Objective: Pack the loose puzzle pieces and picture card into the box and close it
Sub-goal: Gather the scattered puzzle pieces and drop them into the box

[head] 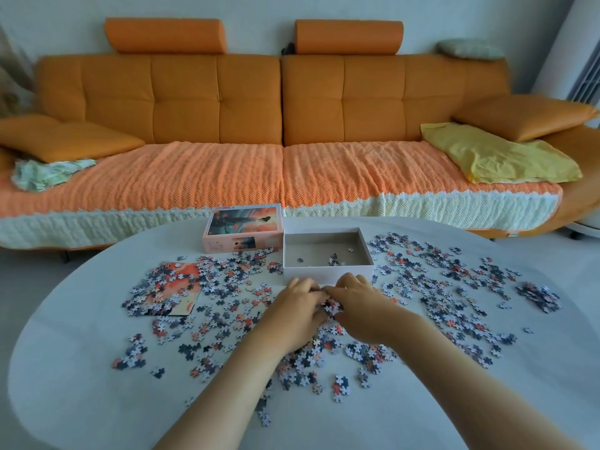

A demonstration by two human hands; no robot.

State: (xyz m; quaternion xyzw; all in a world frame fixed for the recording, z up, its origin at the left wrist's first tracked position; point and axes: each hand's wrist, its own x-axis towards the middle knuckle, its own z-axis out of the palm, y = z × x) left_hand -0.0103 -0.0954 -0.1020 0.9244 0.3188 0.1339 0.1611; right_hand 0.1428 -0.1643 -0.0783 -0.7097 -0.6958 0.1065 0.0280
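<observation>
The open white box (327, 272) stands at the middle of the table with a few pieces inside. Its printed lid (243, 228) lies just left of it. Loose puzzle pieces (438, 280) are scattered all across the table. The orange picture card (177, 287) lies to the left, half covered by pieces. My left hand (297, 311) and my right hand (358, 306) meet just in front of the box, fingers curled around a small heap of pieces (331, 306) between them.
The white oval table (81, 384) fills the foreground. Behind it runs an orange sofa (279, 131) with a yellow cloth (496, 157) on the right and a crumpled green cloth (45, 173) on the left.
</observation>
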